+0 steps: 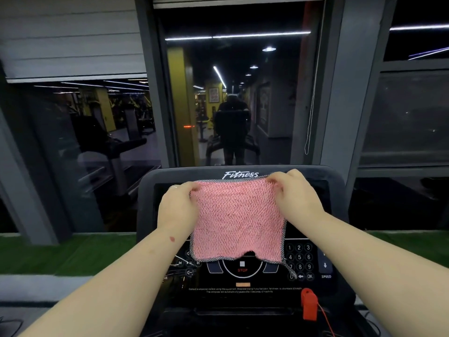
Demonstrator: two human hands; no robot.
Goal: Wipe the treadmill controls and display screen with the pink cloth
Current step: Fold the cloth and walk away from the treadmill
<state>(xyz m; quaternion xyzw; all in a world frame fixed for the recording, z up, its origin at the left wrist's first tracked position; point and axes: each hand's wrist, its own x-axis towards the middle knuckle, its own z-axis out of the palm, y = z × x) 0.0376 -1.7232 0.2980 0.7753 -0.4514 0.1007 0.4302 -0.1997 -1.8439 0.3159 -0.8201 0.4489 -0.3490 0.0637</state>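
Observation:
The pink cloth (237, 220), edged in grey, hangs spread out in front of the treadmill console (243, 283). My left hand (178, 204) pinches its upper left corner and my right hand (292, 193) pinches its upper right corner. The cloth hides most of the display screen; only dark strips show beside it. Below the cloth I see the STOP button (242, 266), the number keypad (299, 257) and the SPEED arrow (325, 268). Media buttons (188, 262) sit at the lower left.
A red safety key (309, 304) with a red cord is clipped at the console's lower right. A dark window (233, 98) stands just behind the console, reflecting the gym. Green turf (60, 251) runs along the floor on both sides.

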